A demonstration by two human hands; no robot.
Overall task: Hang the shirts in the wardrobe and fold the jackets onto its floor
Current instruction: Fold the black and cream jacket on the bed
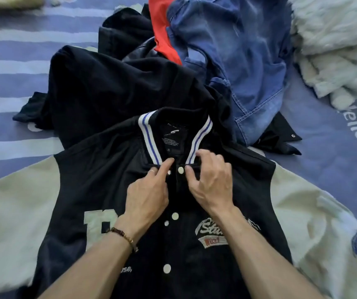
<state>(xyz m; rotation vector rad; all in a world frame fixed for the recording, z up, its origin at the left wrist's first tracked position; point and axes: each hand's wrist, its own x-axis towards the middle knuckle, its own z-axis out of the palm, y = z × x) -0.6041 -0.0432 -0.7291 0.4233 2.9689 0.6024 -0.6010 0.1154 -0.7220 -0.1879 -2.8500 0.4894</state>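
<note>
Varsity jacket [99,190], flat on bed [315,130]: my left hand [145,195] and right hand [210,184] pinch its placket at the top snap [180,170]; chest patch lettering unreadable.

A black varsity jacket [112,190] with cream sleeves lies face-up, collar toward twelve o'clock; dark, red and denim garments [233,50] are heaped beyond it.

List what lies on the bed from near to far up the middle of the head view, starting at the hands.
Left hand and right hand pinching the varsity jacket at its top snap → striped collar → black garment → denim jacket beside the red garment.
</note>
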